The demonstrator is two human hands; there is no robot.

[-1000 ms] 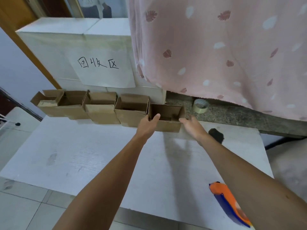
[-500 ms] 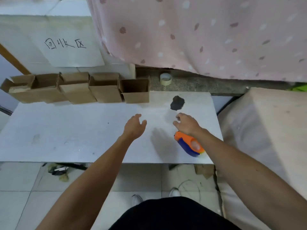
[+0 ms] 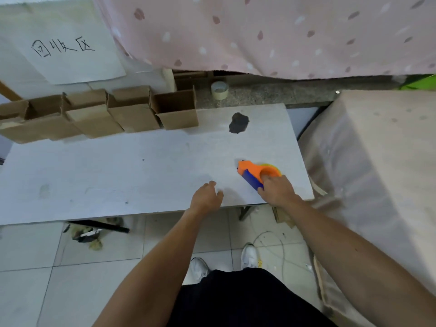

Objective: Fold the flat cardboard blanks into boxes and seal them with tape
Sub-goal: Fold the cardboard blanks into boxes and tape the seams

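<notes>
Several folded brown cardboard boxes (image 3: 94, 116) stand in a row with open tops along the back of the white table (image 3: 118, 166); the rightmost box (image 3: 175, 112) ends the row. An orange and blue tape dispenser (image 3: 253, 172) lies near the table's front right corner. My right hand (image 3: 277, 191) grips it, with fingers in the orange ring and the thumb on the blue handle. My left hand (image 3: 206, 197) hovers over the table's front edge, left of the dispenser, fingers relaxed and holding nothing.
A roll of tape (image 3: 219, 90) sits on the stone ledge behind the table, under a pink curtain (image 3: 259, 31). A dark stain (image 3: 238, 123) marks the tabletop. A covered block (image 3: 377, 161) stands close on the right. Debris (image 3: 89, 234) and a cable (image 3: 271, 239) lie on the tiled floor.
Both hands left the rightmost box and drew back toward the table's front. My right hand came down on the tape dispenser and took hold of it. The view tilted downward.
</notes>
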